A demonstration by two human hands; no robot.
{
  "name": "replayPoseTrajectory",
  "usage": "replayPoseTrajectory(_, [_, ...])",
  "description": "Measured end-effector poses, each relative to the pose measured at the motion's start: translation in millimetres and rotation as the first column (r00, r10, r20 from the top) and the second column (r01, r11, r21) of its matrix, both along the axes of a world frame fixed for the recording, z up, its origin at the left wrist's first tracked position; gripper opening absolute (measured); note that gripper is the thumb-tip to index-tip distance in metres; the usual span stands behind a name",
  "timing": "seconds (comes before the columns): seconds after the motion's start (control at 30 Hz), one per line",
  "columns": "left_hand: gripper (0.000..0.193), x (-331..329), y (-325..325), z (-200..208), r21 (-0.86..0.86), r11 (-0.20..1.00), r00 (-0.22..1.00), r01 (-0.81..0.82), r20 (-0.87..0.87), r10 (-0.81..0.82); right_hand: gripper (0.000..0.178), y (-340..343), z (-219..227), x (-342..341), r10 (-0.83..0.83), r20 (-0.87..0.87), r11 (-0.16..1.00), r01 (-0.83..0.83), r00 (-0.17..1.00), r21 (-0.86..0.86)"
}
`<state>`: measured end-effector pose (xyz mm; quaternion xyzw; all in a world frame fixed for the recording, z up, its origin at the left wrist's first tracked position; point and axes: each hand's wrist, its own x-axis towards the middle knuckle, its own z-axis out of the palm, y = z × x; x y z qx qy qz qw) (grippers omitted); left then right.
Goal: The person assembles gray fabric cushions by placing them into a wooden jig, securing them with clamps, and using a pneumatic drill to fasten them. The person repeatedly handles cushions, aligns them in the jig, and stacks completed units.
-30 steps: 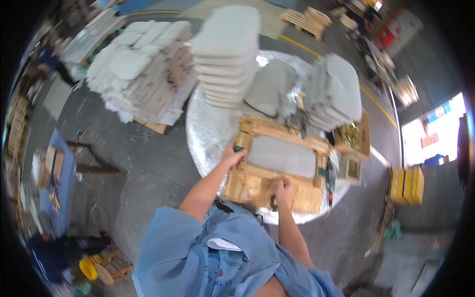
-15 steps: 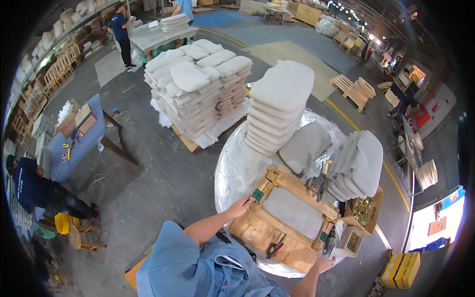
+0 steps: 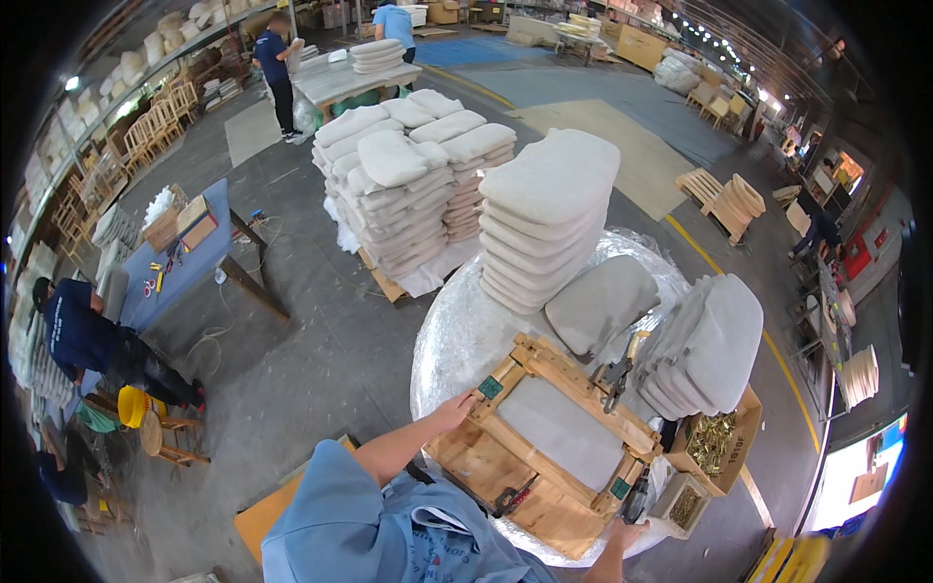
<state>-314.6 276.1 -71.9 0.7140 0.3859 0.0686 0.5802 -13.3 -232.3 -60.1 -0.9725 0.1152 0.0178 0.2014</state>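
A wooden frame (image 3: 549, 491) on a plywood base lies tilted in front of me, with a light grey padded panel (image 3: 561, 428) set inside it. My left hand (image 3: 450, 414) is closed on the frame's left edge, near a green corner patch. At the opposite end, my right hand (image 3: 625, 533) is closed at the frame's right edge; its fingertips are partly hidden. Just above that hand sits a dark hand tool (image 3: 636, 497). A red-handled clamp-like tool (image 3: 515, 496) lies on the plywood. Another dark metal tool (image 3: 616, 377) stands at the frame's far side.
A round table wrapped in shiny film (image 3: 437, 335) carries a tall cushion stack (image 3: 544, 214), a loose cushion (image 3: 601, 303) and leaning pads (image 3: 705, 345). Boxes of metal fasteners (image 3: 712, 442) stand at right. Beyond is a cushion pallet (image 3: 408, 185); a co-worker (image 3: 92, 330) bends at left.
The view has shifted, so the background sits further right. Both hands stay at the frame's ends, and the frame appears slightly lower and to the left in view.
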Motion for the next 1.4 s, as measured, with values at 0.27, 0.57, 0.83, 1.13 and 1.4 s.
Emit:
replayPoseTrajectory(0.27, [0.056, 11, 1, -10, 0.038, 0.999, 0.998, -0.034, 0.055, 0.032, 0.037, -38, -15, 33, 0.162, -0.250, 0.979, -0.124, 0.955, 0.163])
replayPoseTrajectory(0.57, [0.055, 5, 11, -18, -0.056, 0.998, 0.994, -0.032, 0.102, 0.037, 0.036, -40, 18, -30, -0.029, -0.468, 0.644, 0.374, 0.883, 0.667])
replayPoseTrajectory(0.83, [0.044, -43, 13, 28, -0.125, 0.982, 0.981, -0.140, 0.120, 0.155, 0.073, 27, 60, -143, -0.268, 0.049, 0.587, 0.123, 0.962, 0.800])
replayPoseTrajectory(1.13, [0.061, -24, -33, 193, -0.342, 0.758, 0.642, 0.555, 0.756, -0.130, 0.088, 180, 209, -235, 0.353, 0.383, 0.550, -0.520, 0.854, 0.653])
replayPoseTrajectory(1.4, [0.037, -61, -68, 180, -0.853, 0.514, 0.948, 0.088, 0.230, 0.220, 0.057, 219, 217, -265, 0.802, 0.149, 0.499, -0.785, 0.579, 0.367])
